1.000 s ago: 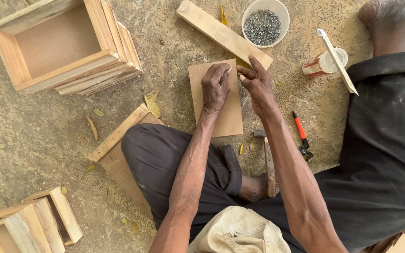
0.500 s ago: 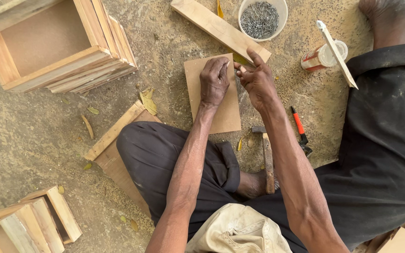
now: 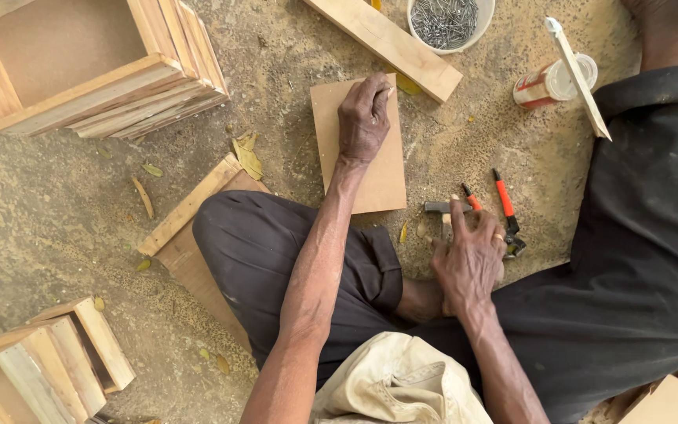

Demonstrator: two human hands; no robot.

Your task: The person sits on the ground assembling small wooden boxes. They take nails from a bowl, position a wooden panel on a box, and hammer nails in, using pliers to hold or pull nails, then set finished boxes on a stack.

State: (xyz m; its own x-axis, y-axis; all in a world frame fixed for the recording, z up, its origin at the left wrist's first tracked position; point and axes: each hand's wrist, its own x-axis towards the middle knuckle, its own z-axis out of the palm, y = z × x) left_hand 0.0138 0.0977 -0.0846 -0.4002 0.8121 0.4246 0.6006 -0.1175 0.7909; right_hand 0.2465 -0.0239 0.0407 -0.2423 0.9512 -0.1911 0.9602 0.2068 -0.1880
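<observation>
My right hand [image 3: 471,255] is down by my knee, fingers spread over the hammer [image 3: 442,210], touching its head but not closed on it. Just right of the hammer lie orange-handled pliers [image 3: 506,206]. Further out from the hammer, my left hand [image 3: 364,118] presses on the thin brown board [image 3: 359,145], fingers curled narrow at its top edge. Beyond the board sit a wooden plank [image 3: 390,43] and a white bowl of nails [image 3: 445,22].
</observation>
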